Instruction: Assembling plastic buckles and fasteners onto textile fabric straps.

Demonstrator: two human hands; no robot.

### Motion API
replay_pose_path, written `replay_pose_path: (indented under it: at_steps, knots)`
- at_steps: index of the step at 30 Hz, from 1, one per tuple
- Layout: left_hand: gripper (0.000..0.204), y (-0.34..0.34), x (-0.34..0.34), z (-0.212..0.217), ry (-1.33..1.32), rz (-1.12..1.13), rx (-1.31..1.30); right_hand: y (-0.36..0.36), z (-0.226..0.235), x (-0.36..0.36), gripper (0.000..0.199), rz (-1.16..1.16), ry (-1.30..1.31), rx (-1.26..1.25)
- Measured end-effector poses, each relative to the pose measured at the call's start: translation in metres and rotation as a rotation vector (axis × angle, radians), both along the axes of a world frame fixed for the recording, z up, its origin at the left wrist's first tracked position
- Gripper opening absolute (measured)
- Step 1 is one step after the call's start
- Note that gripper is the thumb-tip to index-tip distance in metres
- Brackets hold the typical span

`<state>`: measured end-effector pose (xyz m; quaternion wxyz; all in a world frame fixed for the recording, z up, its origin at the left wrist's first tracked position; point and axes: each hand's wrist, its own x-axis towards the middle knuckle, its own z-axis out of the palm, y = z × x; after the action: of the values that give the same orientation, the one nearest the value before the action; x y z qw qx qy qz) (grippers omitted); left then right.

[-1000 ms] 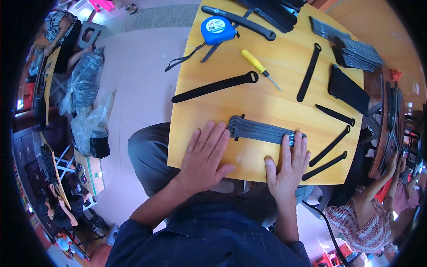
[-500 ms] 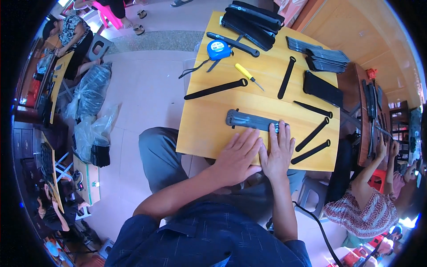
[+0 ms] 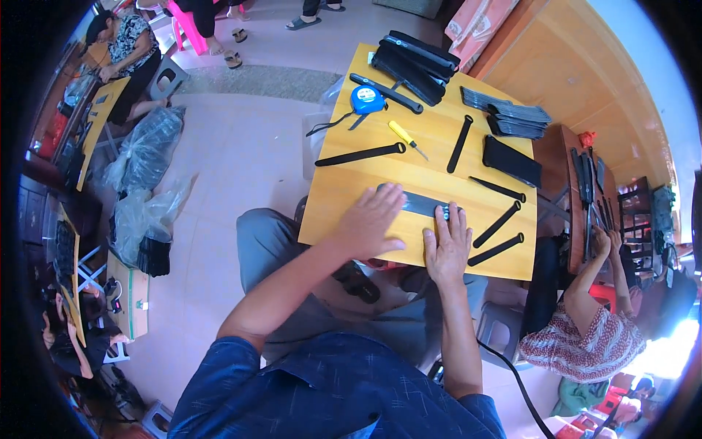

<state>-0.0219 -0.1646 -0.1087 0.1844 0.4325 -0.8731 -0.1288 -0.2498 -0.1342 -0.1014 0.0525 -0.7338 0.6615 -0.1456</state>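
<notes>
Left hand (image 3: 371, 222) flat, fingers spread, pressing left end of grey strip bundle (image 3: 423, 205) at bench (image 3: 344, 192) near edge. Right hand (image 3: 447, 244) flat, fingers together on right end. Nothing gripped. Risk: uneven pressure fans bundle, strips slide off bench edge.

Left hand (image 3: 369, 223) has slid over from about 9 o'clock of the grey strap bundle (image 3: 420, 203) and now lies flat on its near end. Right hand (image 3: 447, 245) shifted a bit, fingertips now at the bundle's 5 o'clock end.
</notes>
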Motion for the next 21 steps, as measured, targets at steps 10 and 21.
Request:
replay_pose_path:
  at_steps: [10,21]
  knots:
    - [0.096,-0.001,0.033,0.011,-0.188,0.071,0.068,0.002,-0.001,0.000,0.059,0.000,0.070,-0.017]
    - [0.093,-0.002,0.033,0.012,-0.228,0.081,0.086,-0.002,0.001,0.042,0.078,0.299,0.034,-0.004]
